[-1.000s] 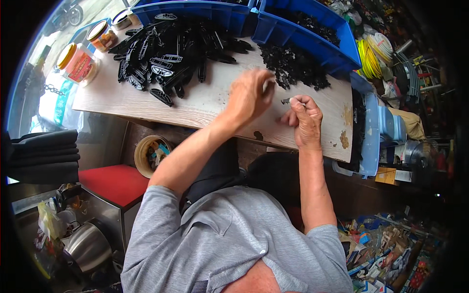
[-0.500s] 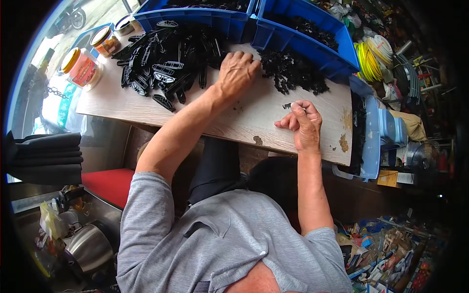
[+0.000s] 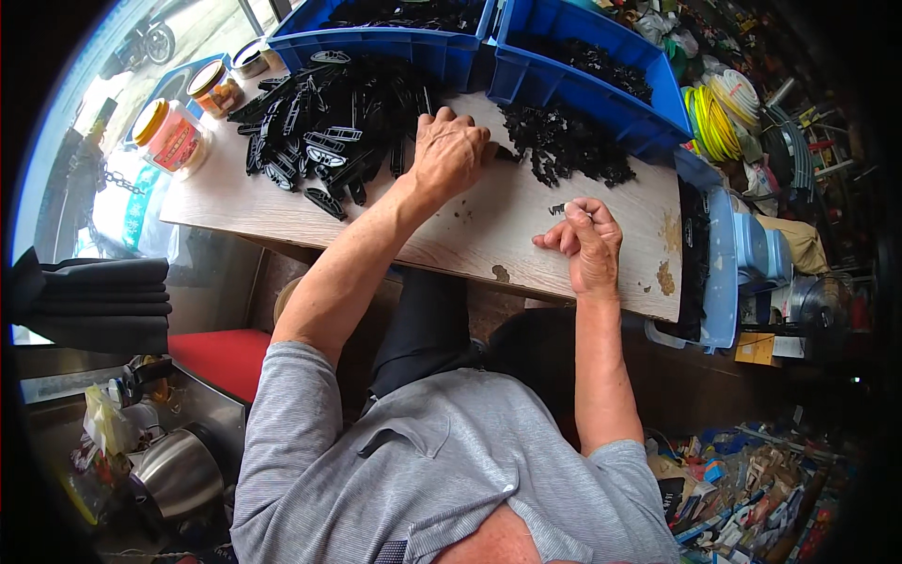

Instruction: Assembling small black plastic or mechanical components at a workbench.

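Note:
My left hand (image 3: 449, 153) is over the table between two black heaps, fingers curled down. The dark tip of a black plastic piece (image 3: 506, 153) sticks out beyond its fingers on the right; the rest is hidden under the hand. My right hand (image 3: 592, 242) is above the right part of the table, pinching a small black plastic clip (image 3: 557, 209) between thumb and forefinger. Left of my left hand lies a heap of long black plastic parts (image 3: 324, 141), some with pale edges. A heap of small black clips (image 3: 564, 146) lies to its right.
Two blue bins (image 3: 587, 92) with black parts stand along the table's far edge. Jars, one a pink-labelled jar (image 3: 174, 139), line the left end of the wooden table (image 3: 442, 246). A light-blue crate (image 3: 722, 273) stands beyond the right edge. Clutter fills the floor at right.
The view has shifted slightly. My left hand has moved a little left over the table, and a dark tip now shows beyond its fingers. My right hand keeps its pinch on the clip.

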Tool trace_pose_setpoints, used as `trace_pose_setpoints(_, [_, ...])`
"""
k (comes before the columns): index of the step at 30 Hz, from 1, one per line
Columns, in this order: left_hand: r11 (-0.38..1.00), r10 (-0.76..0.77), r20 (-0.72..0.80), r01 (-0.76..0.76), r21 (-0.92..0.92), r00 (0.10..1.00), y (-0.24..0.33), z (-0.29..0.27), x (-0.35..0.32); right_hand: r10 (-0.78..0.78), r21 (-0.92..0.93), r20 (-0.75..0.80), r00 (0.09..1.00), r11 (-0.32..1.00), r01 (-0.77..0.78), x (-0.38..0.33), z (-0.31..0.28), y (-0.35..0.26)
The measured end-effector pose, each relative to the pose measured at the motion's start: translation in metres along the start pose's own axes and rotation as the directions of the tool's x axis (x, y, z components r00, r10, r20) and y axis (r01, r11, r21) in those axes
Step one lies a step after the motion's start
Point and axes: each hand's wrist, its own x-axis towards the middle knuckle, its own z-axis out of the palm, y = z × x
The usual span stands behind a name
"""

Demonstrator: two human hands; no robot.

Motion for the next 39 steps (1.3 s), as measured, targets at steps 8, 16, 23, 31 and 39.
trace_pose_setpoints(8, [0.978, 0.201, -0.248, -0.210, -0.009, 0.948, 0.012, 0.000, -0.035, -0.016, 0.035, -0.018, 1.000, 0.999, 0.017, 0.001, 0.000, 0.002])
trace_pose_setpoints(16, [0.261, -0.301, 0.056, 0.139, -0.955, 0.952, 0.084, 0.007, -0.061, -0.046, 0.167, 0.005, 0.999, 0.985, 0.045, -0.004, -0.001, -0.001])
trace_pose_setpoints(23, [0.075, -0.228, 0.125, 0.145, -0.987, 0.966, 0.109, 0.015, -0.056, -0.040, 0.147, -0.059, 0.997, 0.988, 0.048, -0.001, -0.013, 0.008])
trace_pose_setpoints(31, [-0.039, -0.177, 0.292, 0.290, -0.956, 0.940, 0.105, 0.006, -0.052, 0.045, 0.122, 0.049, 0.998, 0.991, -0.051, 0.001, -0.014, 0.003])
trace_pose_setpoints(39, [-0.265, -0.172, 0.403, 0.352, -0.898, 0.899, 0.099, 0.002, -0.052, 0.072, -0.027, -0.023, 0.997, 0.997, -0.073, 0.000, -0.002, -0.004])
